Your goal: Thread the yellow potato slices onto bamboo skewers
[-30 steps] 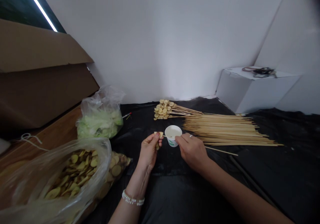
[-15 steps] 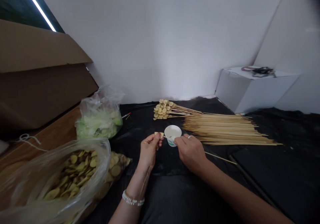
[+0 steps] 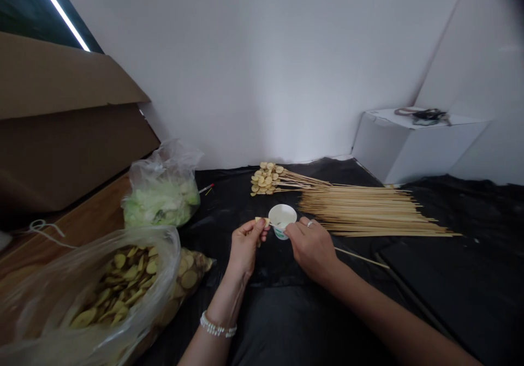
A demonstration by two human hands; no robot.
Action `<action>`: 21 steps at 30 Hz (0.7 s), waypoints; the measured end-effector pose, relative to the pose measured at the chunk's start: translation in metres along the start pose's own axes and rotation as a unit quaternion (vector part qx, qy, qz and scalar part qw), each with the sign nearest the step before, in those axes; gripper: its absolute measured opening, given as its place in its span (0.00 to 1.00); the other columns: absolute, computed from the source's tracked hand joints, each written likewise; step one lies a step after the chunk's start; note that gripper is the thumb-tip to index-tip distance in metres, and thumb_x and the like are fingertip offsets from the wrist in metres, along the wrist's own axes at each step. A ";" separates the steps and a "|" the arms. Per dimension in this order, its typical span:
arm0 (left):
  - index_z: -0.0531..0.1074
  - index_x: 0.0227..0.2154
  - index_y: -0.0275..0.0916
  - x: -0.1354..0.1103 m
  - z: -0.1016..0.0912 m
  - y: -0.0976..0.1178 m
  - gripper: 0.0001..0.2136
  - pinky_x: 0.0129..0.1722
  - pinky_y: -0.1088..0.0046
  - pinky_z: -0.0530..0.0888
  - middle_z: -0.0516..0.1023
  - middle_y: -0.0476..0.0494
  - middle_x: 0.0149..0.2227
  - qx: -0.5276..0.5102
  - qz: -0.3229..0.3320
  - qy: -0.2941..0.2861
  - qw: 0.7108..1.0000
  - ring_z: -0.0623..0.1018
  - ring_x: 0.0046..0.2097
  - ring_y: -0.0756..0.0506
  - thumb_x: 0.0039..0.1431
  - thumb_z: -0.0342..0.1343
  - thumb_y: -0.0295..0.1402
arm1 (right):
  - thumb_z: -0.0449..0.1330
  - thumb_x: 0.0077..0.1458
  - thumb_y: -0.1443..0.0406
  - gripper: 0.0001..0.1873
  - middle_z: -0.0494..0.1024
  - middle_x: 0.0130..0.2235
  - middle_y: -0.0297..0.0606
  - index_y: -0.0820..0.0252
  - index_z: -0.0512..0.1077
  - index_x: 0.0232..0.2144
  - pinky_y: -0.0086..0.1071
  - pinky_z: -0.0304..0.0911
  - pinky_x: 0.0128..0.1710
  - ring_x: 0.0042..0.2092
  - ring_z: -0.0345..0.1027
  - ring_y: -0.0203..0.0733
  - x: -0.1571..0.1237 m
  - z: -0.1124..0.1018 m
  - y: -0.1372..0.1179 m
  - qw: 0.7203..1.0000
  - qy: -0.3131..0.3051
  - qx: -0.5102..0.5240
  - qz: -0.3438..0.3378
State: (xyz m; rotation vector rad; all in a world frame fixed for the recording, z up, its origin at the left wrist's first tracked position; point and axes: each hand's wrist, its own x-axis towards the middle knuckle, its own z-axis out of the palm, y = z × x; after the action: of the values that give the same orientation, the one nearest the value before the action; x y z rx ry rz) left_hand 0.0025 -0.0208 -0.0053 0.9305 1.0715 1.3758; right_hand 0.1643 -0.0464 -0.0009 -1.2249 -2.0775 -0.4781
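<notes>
Between the thumb and fingers of my left hand (image 3: pixel 246 244) is a pale potato slice (image 3: pixel 262 221), pinched near the cup. My right hand (image 3: pixel 311 249) is closed around a thin wooden skewer (image 3: pixel 360 257), whose rear end sticks out to the lower right. The skewer's front end meets the slice; how deep it sits in it I cannot tell. Just beyond my hands stands a white paper cup (image 3: pixel 282 216) with green print. Past the cup lie several skewers with slices on their tips (image 3: pixel 266 179), beside a wide spread of bare skewers (image 3: pixel 368 210).
An open plastic bag of slices (image 3: pixel 167 289) stands at the front left. Behind it sits a clear bag with pale green contents (image 3: pixel 164 197). A cardboard box (image 3: pixel 69 148) is at the far left, a white box (image 3: pixel 409 142) at the back right. Black sheeting (image 3: pixel 278 322) covers the work surface.
My left hand and the potato slice have shifted very slightly to the right, toward my right hand. The rest looks almost the same.
</notes>
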 end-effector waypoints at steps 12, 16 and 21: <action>0.78 0.25 0.33 -0.004 0.001 0.000 0.12 0.25 0.80 0.64 0.76 0.44 0.26 0.004 -0.025 -0.030 0.999 0.68 0.25 0.55 0.43 0.66 0.39 | 0.49 0.60 0.70 0.15 0.70 0.24 0.37 0.60 0.68 0.23 0.32 0.48 0.34 0.32 0.58 0.41 0.000 -0.001 -0.001 0.999 -0.004 0.042 0.015; 0.78 0.25 0.33 -0.003 0.002 0.000 0.12 0.25 0.80 0.64 0.76 0.45 0.26 0.000 -0.010 -0.024 1.000 0.68 0.25 0.55 0.43 0.66 0.39 | 0.48 0.62 0.67 0.15 0.70 0.25 0.37 0.60 0.68 0.25 0.32 0.48 0.32 0.31 0.59 0.40 0.001 0.000 0.001 0.998 -0.020 0.049 0.022; 0.77 0.25 0.33 0.001 0.001 0.005 0.14 0.25 0.81 0.65 0.75 0.46 0.25 -0.036 0.000 0.036 0.999 0.68 0.25 0.55 0.40 0.68 0.39 | 0.49 0.62 0.65 0.11 0.71 0.28 0.35 0.60 0.69 0.32 0.31 0.47 0.31 0.30 0.60 0.38 0.000 -0.001 0.000 0.997 -0.049 0.048 0.035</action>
State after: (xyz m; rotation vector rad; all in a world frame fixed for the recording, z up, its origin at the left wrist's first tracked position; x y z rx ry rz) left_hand 0.0019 -0.0201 -0.0007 0.8346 1.0682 1.4473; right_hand 0.1646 -0.0474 -0.0006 -1.2821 -2.1056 -0.2866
